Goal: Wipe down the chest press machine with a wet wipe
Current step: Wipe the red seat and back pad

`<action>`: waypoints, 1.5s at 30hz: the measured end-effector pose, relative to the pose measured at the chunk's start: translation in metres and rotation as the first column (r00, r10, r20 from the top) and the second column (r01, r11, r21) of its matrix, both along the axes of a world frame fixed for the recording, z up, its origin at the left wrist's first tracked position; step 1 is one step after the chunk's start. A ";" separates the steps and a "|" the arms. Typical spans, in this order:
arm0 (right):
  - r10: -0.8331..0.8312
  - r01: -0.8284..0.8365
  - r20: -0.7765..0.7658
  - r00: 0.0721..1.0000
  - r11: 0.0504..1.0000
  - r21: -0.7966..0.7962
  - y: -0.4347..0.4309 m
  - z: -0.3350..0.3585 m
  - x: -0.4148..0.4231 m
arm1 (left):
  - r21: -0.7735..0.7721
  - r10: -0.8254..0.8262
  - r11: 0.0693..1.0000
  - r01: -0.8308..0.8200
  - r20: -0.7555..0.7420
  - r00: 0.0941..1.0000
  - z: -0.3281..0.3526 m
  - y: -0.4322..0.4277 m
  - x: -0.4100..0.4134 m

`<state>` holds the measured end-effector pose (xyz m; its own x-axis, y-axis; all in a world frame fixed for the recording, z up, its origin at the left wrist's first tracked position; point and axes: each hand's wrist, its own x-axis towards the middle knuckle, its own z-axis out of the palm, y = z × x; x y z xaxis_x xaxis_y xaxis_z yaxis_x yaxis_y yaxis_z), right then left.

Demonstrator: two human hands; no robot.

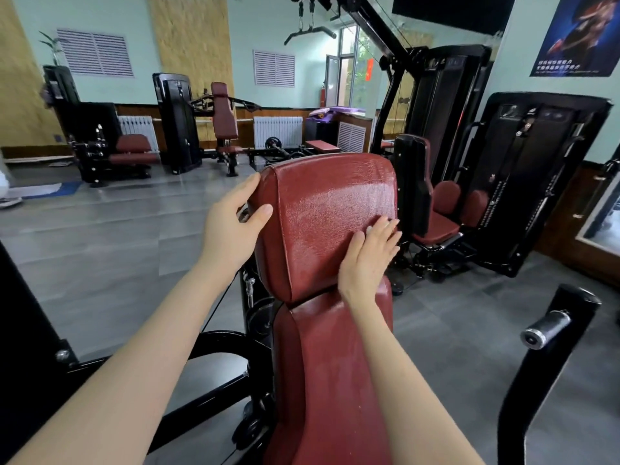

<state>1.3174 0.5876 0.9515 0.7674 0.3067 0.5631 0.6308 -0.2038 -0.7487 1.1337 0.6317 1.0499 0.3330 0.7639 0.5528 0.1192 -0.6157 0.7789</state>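
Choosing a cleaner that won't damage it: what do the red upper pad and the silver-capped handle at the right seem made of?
The upper pad looks like vinyl or faux leather, glossy dark red: fine crackled grain, piped seams, light sheen. Real leather cannot be ruled out. The handle looks like metal: a shiny chrome-like end cap on a gloss black, probably painted steel, post.

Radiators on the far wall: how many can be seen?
2: the left radiator, partly behind a black machine; the middle radiator, below a vent. Others may be hidden.
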 end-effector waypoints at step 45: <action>0.409 0.039 0.869 0.279 0.899 -0.436 -0.011 0.046 -0.062 | -0.576 0.086 0.801 0.164 0.381 0.920 -0.049 -0.011 -0.042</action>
